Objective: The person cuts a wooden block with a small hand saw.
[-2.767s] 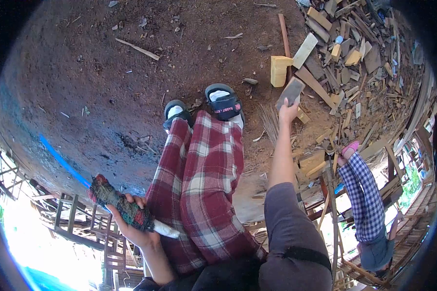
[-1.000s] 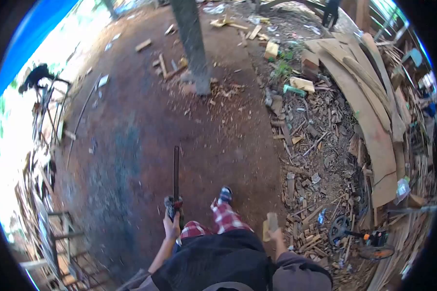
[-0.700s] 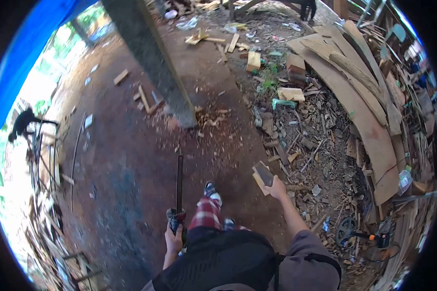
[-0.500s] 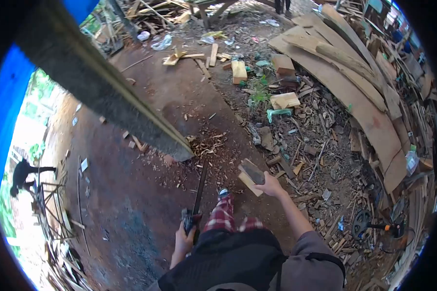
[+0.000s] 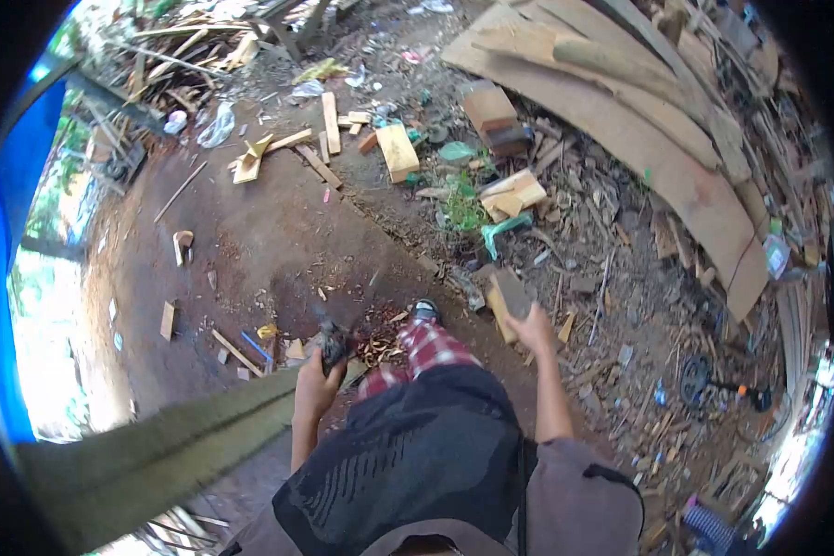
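Note:
My left hand (image 5: 315,385) is closed round a dark object (image 5: 334,341) with a black, rough-looking end, in front of my body; what exactly it is I cannot make out. On the right, my right hand (image 5: 532,330) grips a flat, dark grey block (image 5: 510,292) together with a pale wooden piece (image 5: 499,313) lying against it. Below the hands, wood shavings (image 5: 380,338) cover the ground beside my shoe (image 5: 424,310).
A grey-green post (image 5: 176,454) slants across the lower left. Wooden blocks (image 5: 398,153) and a light offcut (image 5: 331,122) lie ahead. Long curved boards (image 5: 621,139) are at the upper right, above scrap-strewn ground. A blue tarp (image 5: 5,250) hangs at far left.
The view has shifted forward, and the post now lies at lower left. My right hand still holds its block and wood. The long dark bar near my left hand no longer shows.

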A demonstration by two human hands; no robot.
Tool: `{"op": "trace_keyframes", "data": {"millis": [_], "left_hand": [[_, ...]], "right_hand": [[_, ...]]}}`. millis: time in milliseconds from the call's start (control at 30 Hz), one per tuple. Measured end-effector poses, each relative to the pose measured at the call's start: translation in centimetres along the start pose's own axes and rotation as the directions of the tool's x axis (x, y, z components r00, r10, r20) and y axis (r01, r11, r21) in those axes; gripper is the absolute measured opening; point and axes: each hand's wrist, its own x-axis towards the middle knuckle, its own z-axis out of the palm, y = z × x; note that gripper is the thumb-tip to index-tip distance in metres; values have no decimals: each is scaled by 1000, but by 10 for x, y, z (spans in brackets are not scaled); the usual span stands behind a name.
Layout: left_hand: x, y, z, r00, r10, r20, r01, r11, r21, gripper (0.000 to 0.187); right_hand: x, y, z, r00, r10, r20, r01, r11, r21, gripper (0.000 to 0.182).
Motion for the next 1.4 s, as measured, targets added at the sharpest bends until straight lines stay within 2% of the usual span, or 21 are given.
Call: {"op": "trace_keyframes", "data": {"millis": [100, 167, 267, 367, 400, 467, 500, 533, 567, 600, 700, 733, 800, 867, 1000, 1100, 1133, 1233, 1300, 1333, 1400], "left_hand": [[83, 16, -47, 995, -94, 21, 95, 995, -43, 31], [140, 33, -80, 996, -73, 51, 76, 995, -59, 31], [231, 43, -109, 999, 34, 15, -35, 999, 25, 29], [334, 43, -114, 989, 150, -4, -150, 989, -5, 30], [371, 43, -120, 979, 206, -6, -206, 978, -26, 31], [456, 37, -125, 964, 265, 32, -255, 950, -182, 31], [481, 33, -129, 960, 276, 54, -253, 931, -264, 31], [501, 51, -145, 976, 114, 188, -24, 905, -425, 29], [532, 75, -155, 946, -8, 323, 195, 812, -551, 27], [562, 84, -156, 951, -16, 307, 203, 783, -588, 27], [647, 110, -159, 933, -26, 359, 252, 759, -600, 31], [672, 119, -156, 923, -60, 379, 281, 778, -562, 32], [714, 137, -144, 912, -102, 398, 318, 787, -528, 31], [752, 156, -124, 909, -93, 407, 320, 782, -535, 31], [836, 198, -59, 906, -5, 423, 274, 768, -578, 29], [902, 241, 5, 884, -21, 467, 279, 825, -492, 29], [927, 260, 27, 884, -20, 466, 269, 838, -475, 29], [978, 313, 62, 866, 6, 500, 232, 881, -412, 29], [1005, 347, 72, 846, 126, 519, 136, 889, -438, 27], [1018, 359, 83, 865, 179, 468, 92, 862, -499, 25], [1035, 387, 97, 882, 155, 444, 91, 870, -485, 25]], "right_hand": [[50, -80, -41, 999, -46, -14, 47, 995, 87, 74], [84, -125, -60, 997, -55, -51, 64, 980, 186, 73], [149, -162, -59, 956, -136, -261, 179, 972, 149, 71], [196, -197, -69, 966, -25, -259, 46, 996, 74, 72], [204, -201, -62, 972, 65, -224, -42, 994, 105, 74], [225, -209, -65, 962, 217, -166, -196, 971, 138, 78], [223, -214, -61, 948, 273, -165, -230, 943, 238, 80], [220, -220, -59, 930, 324, -172, -254, 908, 334, 81], [234, -224, -64, 910, 360, -204, -247, 869, 429, 83], [241, -239, -78, 930, 341, -137, -225, 823, 522, 85], [275, -246, -75, 883, 443, -158, -318, 810, 493, 81], [280, -267, -94, 866, 482, -129, -370, 794, 483, 79], [296, -268, -88, 829, 541, -144, -408, 760, 505, 76], [327, -260, -79, 791, 584, -183, -431, 744, 510, 74], [402, -260, -91, 763, 636, -119, -434, 639, 635, 69], [481, -236, -82, 685, 651, -328, -438, 727, 529, 63], [504, -243, -103, 687, 656, -314, -504, 741, 444, 66], [576, -236, -140, 774, 592, -226, -457, 768, 448, 64], [616, -240, -169, 803, 582, -130, -516, 787, 338, 65], [640, -237, -181, 813, 574, -95, -531, 799, 281, 65], [671, -226, -189, 824, 557, -105, -524, 819, 232, 65]]}}
